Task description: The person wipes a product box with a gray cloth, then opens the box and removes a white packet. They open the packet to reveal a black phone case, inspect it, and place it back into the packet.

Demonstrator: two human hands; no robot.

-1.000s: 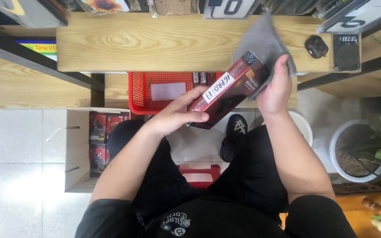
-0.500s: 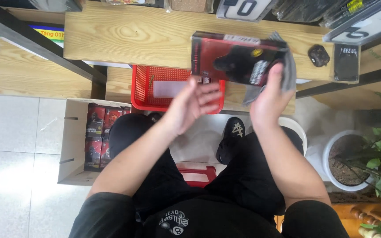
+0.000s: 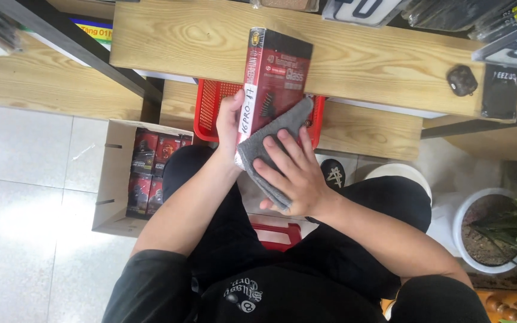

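A flat black-and-red retail box (image 3: 275, 78) is shown held upright over the front edge of a light wooden shelf (image 3: 169, 36), its lower part covered by a grey cloth (image 3: 270, 149). The box is gripped along its left edge by the left hand (image 3: 230, 122), with the thumb wrapped onto the white-labelled side. The cloth is pressed flat against the box face by the right hand (image 3: 294, 173), whose fingers are spread wide over the fabric; nothing is pinched by this hand.

The wiping in hand is judged best done with the box kept firmly braced by the left hand while even pressure is applied through the flat of the right palm, so that the cloth is drawn across the whole face rather than bunched at one corner.

Behind the box, a red mesh basket (image 3: 207, 113) is seen on a lower shelf. An open cardboard carton (image 3: 112, 179) of similar dark packages stands on the tiled floor to the left. A small dark case (image 3: 462, 79) and a black flat pack (image 3: 500, 91) lie on the shelf to the right, and a white planter (image 3: 468, 215) is seen at the lower right.
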